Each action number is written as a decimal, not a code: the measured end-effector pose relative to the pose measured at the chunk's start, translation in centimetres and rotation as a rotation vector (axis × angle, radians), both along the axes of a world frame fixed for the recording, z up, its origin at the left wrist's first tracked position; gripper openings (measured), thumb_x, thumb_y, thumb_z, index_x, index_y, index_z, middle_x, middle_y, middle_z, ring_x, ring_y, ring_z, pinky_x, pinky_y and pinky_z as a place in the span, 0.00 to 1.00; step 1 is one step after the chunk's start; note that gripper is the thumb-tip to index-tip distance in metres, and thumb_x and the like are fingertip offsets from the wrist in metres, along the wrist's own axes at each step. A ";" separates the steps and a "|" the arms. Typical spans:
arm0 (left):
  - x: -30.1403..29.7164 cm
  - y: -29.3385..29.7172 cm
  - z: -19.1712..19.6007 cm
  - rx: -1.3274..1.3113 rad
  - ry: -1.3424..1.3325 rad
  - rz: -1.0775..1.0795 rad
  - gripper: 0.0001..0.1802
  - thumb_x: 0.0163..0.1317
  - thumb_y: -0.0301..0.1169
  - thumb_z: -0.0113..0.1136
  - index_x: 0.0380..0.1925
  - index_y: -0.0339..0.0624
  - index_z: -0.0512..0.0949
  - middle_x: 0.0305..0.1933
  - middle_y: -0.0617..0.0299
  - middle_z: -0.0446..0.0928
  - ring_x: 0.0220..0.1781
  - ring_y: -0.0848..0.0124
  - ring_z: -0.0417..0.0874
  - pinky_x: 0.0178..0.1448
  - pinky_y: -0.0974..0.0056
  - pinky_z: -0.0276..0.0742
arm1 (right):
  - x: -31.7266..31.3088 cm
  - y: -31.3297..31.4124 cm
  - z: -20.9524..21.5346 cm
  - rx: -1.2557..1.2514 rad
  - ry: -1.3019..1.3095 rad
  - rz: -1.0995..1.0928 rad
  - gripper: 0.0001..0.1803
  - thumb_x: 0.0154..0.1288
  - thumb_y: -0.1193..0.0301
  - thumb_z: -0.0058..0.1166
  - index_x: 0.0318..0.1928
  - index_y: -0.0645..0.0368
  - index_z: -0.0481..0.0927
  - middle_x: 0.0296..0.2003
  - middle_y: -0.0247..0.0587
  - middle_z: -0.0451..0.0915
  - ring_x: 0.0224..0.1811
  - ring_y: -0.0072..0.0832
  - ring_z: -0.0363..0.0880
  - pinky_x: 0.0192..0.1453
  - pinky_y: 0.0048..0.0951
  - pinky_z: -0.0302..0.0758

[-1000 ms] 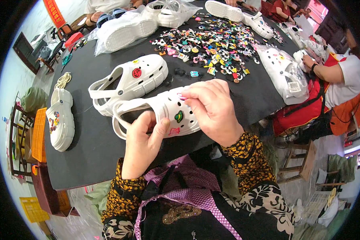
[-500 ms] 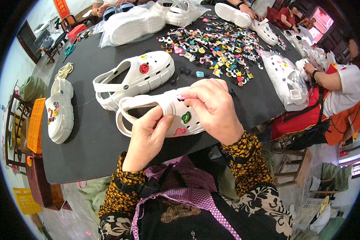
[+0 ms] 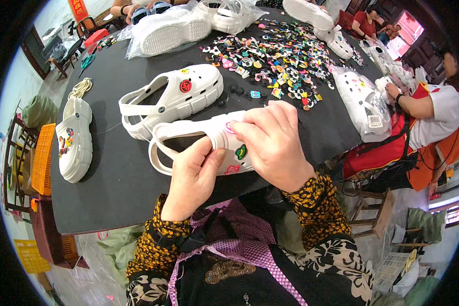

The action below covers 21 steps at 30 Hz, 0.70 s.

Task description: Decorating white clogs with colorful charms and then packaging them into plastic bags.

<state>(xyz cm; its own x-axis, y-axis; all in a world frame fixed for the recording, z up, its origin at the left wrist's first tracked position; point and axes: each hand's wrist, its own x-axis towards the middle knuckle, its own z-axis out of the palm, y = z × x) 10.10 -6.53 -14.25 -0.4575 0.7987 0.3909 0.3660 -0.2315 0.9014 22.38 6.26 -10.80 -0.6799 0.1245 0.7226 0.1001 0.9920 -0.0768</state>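
Observation:
A white clog [image 3: 215, 122] lies tilted on the table in front of me, its toe partly hidden by my right hand. My left hand [image 3: 195, 172] grips the edge of its foot opening, thumb outside and fingers inside. With bent fingers my right hand [image 3: 276, 143] presses at a round pink shoe charm [image 3: 229, 127] on the upper. A green charm [image 3: 241, 151] and a pinkish-red charm [image 3: 232, 169] sit on the same clog. Just beyond is another white clog [image 3: 201, 86] with a red round charm [image 3: 186, 85]. A third decorated clog [image 3: 76, 145] stands at the left.
Loose shoe charms [image 3: 285, 61] lie heaped across the far right of the black table [image 3: 122, 199]. Bagged clogs [image 3: 173, 35] rest at the far edge, another bagged pair [image 3: 362, 102] at the right. Green-blue scissors [image 3: 87, 62] and cord [image 3: 81, 87] lie left. People work around the table.
The pink charm, edge-on between my right fingers before, now shows its round face against the clog's upper. At the far side, a person's white clog has shifted to the right.

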 end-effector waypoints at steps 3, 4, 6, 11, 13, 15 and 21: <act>-0.3 -0.6 0.4 -0.156 -0.013 -0.055 0.13 0.67 0.25 0.53 0.50 0.32 0.76 0.41 0.64 0.79 0.43 0.78 0.76 0.50 0.70 0.72 | 0.7 -0.3 0.5 0.000 -0.050 0.017 0.16 0.47 0.78 0.58 0.41 0.58 0.81 0.36 0.34 0.73 0.40 0.35 0.71 0.51 0.39 0.63; -0.3 -0.7 0.6 -0.171 0.002 -0.044 0.13 0.67 0.25 0.53 0.50 0.32 0.76 0.41 0.63 0.79 0.42 0.78 0.76 0.49 0.70 0.73 | 0.7 -0.4 0.5 -0.001 -0.050 0.019 0.16 0.47 0.78 0.58 0.41 0.58 0.81 0.36 0.34 0.73 0.40 0.35 0.71 0.51 0.39 0.63; -0.1 -0.4 0.4 -0.185 0.013 -0.043 0.13 0.66 0.25 0.53 0.49 0.32 0.76 0.40 0.63 0.79 0.42 0.78 0.76 0.48 0.70 0.73 | 1.0 -0.6 0.6 0.005 -0.107 0.009 0.19 0.48 0.79 0.57 0.45 0.59 0.81 0.38 0.35 0.73 0.43 0.35 0.71 0.53 0.40 0.63; 0.0 0.2 -0.2 0.002 0.105 0.028 0.03 0.60 0.22 0.57 0.32 0.33 0.75 0.23 0.53 0.74 0.24 0.63 0.73 0.30 0.63 0.68 | 1.2 -0.6 0.2 -0.019 -0.137 0.037 0.20 0.48 0.79 0.55 0.47 0.61 0.81 0.39 0.37 0.73 0.46 0.37 0.71 0.54 0.41 0.64; -0.1 0.2 -0.5 -0.002 0.125 0.032 0.03 0.59 0.23 0.57 0.31 0.34 0.75 0.22 0.53 0.73 0.23 0.61 0.73 0.30 0.61 0.67 | 1.4 -0.5 0.2 -0.029 -0.154 0.037 0.21 0.48 0.79 0.55 0.47 0.61 0.80 0.39 0.38 0.73 0.47 0.37 0.71 0.54 0.41 0.64; -0.1 0.2 -0.5 -0.008 0.145 0.041 0.03 0.59 0.23 0.58 0.30 0.34 0.75 0.21 0.52 0.72 0.23 0.59 0.72 0.29 0.60 0.66 | 1.4 -0.3 0.4 -0.043 -0.173 0.079 0.22 0.49 0.79 0.55 0.48 0.62 0.80 0.40 0.39 0.72 0.48 0.38 0.71 0.54 0.41 0.64; 0.1 0.1 -0.6 0.009 0.151 0.061 0.03 0.57 0.22 0.59 0.28 0.35 0.74 0.21 0.53 0.71 0.24 0.56 0.71 0.28 0.58 0.64 | 1.4 -0.5 0.5 -0.080 -0.210 0.095 0.22 0.48 0.79 0.54 0.48 0.63 0.79 0.41 0.41 0.72 0.52 0.40 0.70 0.59 0.44 0.64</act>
<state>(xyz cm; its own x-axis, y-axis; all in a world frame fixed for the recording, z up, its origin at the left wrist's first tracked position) 10.16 -6.39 -14.88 -0.4403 0.7677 0.4656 0.5107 -0.2125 0.8331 23.79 5.72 -10.31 -0.8254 0.1041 0.5549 0.0287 0.9893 -0.1428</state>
